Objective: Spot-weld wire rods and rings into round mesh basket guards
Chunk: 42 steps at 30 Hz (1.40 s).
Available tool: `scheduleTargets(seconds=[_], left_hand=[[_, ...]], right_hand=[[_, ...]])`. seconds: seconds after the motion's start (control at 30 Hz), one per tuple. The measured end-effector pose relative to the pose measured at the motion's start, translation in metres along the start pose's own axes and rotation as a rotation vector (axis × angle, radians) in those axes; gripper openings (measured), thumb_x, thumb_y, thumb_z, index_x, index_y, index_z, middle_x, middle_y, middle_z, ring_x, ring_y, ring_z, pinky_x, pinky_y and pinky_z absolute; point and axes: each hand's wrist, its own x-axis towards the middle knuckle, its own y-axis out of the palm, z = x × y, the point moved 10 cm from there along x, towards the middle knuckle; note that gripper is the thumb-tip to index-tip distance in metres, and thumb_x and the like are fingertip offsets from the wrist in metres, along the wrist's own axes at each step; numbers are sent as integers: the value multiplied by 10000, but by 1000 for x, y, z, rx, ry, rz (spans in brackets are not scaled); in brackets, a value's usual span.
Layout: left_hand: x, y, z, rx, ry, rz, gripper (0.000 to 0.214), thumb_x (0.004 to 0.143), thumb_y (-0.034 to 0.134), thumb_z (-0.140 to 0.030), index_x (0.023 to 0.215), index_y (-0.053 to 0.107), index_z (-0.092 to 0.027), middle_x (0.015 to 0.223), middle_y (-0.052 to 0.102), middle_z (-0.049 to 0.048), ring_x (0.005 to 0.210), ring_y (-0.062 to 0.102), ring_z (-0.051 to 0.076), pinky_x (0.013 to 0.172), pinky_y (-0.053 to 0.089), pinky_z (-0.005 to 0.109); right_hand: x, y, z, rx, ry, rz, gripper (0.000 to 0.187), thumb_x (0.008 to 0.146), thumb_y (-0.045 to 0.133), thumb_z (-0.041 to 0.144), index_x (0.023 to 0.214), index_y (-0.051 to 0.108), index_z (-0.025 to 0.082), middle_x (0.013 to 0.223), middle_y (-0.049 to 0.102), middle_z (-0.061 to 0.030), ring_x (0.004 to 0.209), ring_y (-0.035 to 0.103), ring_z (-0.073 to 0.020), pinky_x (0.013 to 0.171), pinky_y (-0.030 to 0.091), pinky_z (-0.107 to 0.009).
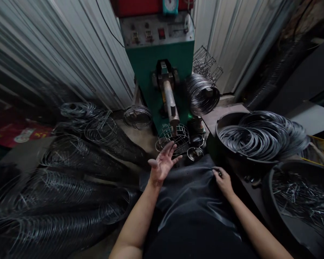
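My left hand is raised over my lap, palm up, fingers spread, holding nothing. Just beyond its fingertips a small round wire cage sits under the metal arm of a green machine. My right hand rests on the dark cloth across my lap, its fingers pinched on the cloth's edge. Small wire rings lie beside the cage.
Long stacks of wire cages fill the floor at left. At right a black tub holds wire rings, and a second tub holds short wire pieces. A wire coil hangs beside the machine. Corrugated metal walls stand behind.
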Motion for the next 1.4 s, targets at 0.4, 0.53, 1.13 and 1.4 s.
scheduleTargets(seconds=[0.4,0.53,1.13,1.4], left_hand=[[10,119,55,-231,-292,352,878,460,669,-713,1180,504,-238,1169,528,91,1052,525,251,704,499,331],[20,131,87,-244,-344,234,527,519,754,-561,797,536,-170,709,533,-36,526,502,48,441,372,148],[32,218,178,-157,-524,256,509,538,801,-426,576,366,-165,443,312,-118,312,197,-8,321,162,135],[22,229,187,-176,-607,357,562,403,819,-510,699,483,-170,622,497,-70,426,396,14,361,267,131]], right_hand=[[-16,36,-9,-556,-268,170,259,840,396,307,922,615,195,933,642,-110,829,617,-225,737,484,-346],[-22,42,-7,-651,-281,181,255,854,400,251,967,618,182,942,638,-100,830,611,-203,731,479,-311],[-24,49,-30,-785,-147,253,251,819,478,281,999,612,169,969,630,-92,779,587,-200,683,447,-288],[-25,52,-28,-782,-173,268,258,791,500,273,1000,608,168,956,640,-83,772,583,-206,649,432,-281]])
